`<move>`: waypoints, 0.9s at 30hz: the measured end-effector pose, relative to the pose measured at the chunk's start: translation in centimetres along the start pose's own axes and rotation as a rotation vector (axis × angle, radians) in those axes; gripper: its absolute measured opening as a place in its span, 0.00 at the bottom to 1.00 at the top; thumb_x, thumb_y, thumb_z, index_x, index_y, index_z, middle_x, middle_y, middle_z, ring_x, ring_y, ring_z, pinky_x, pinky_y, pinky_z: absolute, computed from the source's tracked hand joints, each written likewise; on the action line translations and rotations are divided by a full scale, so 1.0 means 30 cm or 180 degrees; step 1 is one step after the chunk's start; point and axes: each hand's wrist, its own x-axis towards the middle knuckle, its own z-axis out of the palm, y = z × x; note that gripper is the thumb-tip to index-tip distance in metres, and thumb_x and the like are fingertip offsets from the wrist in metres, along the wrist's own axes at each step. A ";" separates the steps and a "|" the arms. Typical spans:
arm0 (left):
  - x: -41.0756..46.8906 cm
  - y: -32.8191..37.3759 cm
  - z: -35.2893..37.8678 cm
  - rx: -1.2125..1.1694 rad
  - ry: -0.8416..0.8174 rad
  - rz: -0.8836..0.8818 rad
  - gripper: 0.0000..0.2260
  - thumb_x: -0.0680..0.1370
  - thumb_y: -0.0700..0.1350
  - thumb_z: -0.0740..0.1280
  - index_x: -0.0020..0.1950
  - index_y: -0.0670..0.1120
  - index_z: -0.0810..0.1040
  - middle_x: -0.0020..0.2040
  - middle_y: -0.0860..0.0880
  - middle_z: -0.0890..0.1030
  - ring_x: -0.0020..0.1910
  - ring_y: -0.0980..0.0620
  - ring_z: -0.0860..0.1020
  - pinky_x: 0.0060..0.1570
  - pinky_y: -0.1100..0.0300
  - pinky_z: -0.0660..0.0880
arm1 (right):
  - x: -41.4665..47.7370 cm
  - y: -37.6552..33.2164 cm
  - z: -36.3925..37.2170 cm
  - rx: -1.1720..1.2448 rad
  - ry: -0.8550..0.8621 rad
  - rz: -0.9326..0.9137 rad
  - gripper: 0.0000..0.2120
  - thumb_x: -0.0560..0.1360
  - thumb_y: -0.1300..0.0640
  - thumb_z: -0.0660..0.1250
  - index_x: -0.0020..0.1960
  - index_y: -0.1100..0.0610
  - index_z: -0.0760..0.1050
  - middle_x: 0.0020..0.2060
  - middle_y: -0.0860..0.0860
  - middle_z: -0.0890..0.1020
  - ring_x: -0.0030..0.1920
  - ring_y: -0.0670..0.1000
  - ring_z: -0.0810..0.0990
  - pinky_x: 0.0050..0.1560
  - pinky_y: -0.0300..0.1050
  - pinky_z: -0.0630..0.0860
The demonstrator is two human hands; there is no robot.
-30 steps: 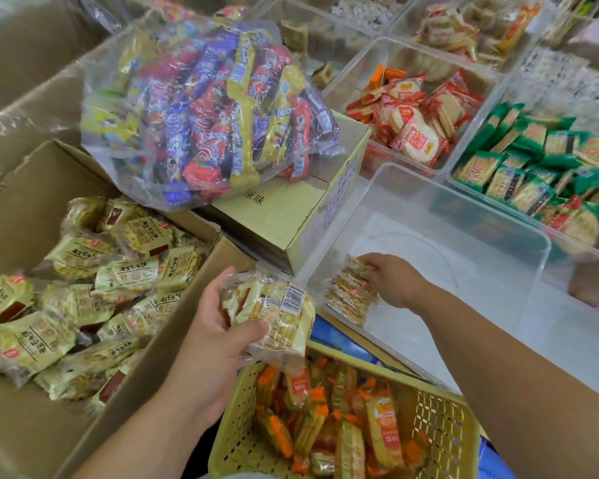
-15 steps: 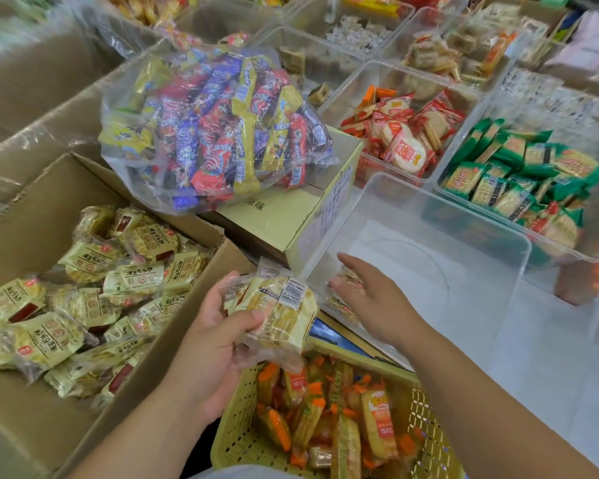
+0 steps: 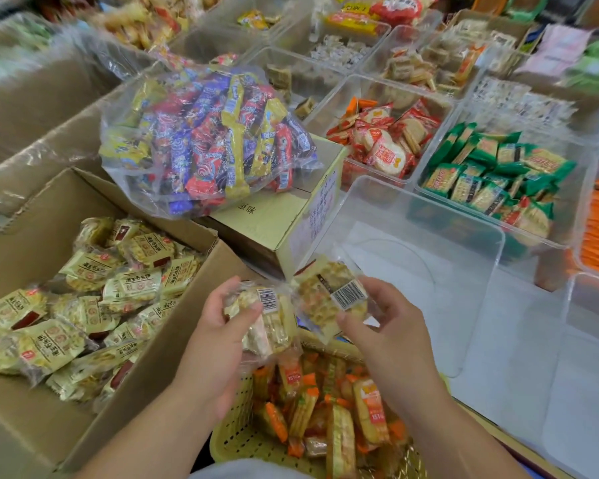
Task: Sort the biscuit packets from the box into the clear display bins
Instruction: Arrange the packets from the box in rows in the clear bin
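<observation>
Sorting looks barely begun: your left hand (image 3: 218,326) and right hand (image 3: 388,326) each clasp a biscuit packet (image 3: 329,292) near the empty-looking clear bin (image 3: 412,216); the box (image 3: 32,243) on the left remains full.

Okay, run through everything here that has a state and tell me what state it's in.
cardboard box: open, holding packets
near clear bin: looks empty
yellow basket: holding orange packets
left hand: gripping a packet
right hand: gripping a packet
big clear bag: full, resting on a closed carton
</observation>
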 end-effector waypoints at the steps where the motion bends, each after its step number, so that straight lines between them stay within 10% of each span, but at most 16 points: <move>1: -0.003 0.005 0.001 -0.0066 0.0062 -0.0054 0.15 0.80 0.47 0.71 0.60 0.66 0.80 0.60 0.48 0.85 0.56 0.41 0.85 0.57 0.35 0.80 | 0.001 -0.014 -0.006 -0.0268 0.0166 -0.0346 0.19 0.70 0.57 0.73 0.56 0.39 0.79 0.54 0.41 0.82 0.58 0.43 0.80 0.55 0.50 0.82; 5: -0.030 0.035 0.016 -0.0679 -0.0633 -0.0512 0.18 0.81 0.56 0.64 0.68 0.52 0.78 0.64 0.39 0.83 0.60 0.35 0.83 0.54 0.31 0.80 | -0.005 -0.011 0.003 -0.1210 0.0138 -0.1845 0.19 0.68 0.69 0.69 0.55 0.51 0.78 0.58 0.48 0.75 0.62 0.46 0.76 0.62 0.35 0.73; 9: -0.050 0.033 0.028 -0.0735 -0.0893 -0.0532 0.18 0.79 0.51 0.68 0.68 0.48 0.80 0.65 0.36 0.82 0.61 0.33 0.82 0.63 0.24 0.71 | -0.019 0.026 0.030 -0.1683 -0.0377 -0.2366 0.16 0.69 0.68 0.65 0.53 0.54 0.74 0.60 0.55 0.74 0.64 0.56 0.75 0.62 0.43 0.74; 15: -0.062 0.035 0.031 -0.0413 -0.0630 -0.0225 0.13 0.72 0.46 0.75 0.55 0.58 0.85 0.58 0.42 0.86 0.55 0.40 0.86 0.45 0.44 0.84 | -0.038 0.059 0.029 -0.1738 -0.0660 -0.2047 0.21 0.70 0.58 0.69 0.63 0.50 0.77 0.67 0.51 0.74 0.73 0.51 0.68 0.71 0.46 0.68; 20: -0.050 0.028 0.038 -0.0234 -0.0565 -0.0259 0.14 0.75 0.50 0.74 0.61 0.55 0.82 0.60 0.41 0.85 0.56 0.36 0.85 0.55 0.33 0.81 | -0.032 0.074 0.001 -0.1911 -0.0762 -0.2166 0.21 0.78 0.59 0.68 0.70 0.54 0.77 0.72 0.53 0.74 0.76 0.57 0.68 0.73 0.52 0.67; 27: -0.014 0.037 0.011 -0.0549 -0.0525 -0.0459 0.13 0.75 0.48 0.71 0.60 0.56 0.83 0.59 0.41 0.85 0.54 0.39 0.86 0.39 0.49 0.84 | 0.156 0.104 -0.096 -0.1877 0.0255 -0.1020 0.16 0.80 0.60 0.68 0.66 0.50 0.79 0.55 0.42 0.80 0.53 0.43 0.77 0.57 0.36 0.72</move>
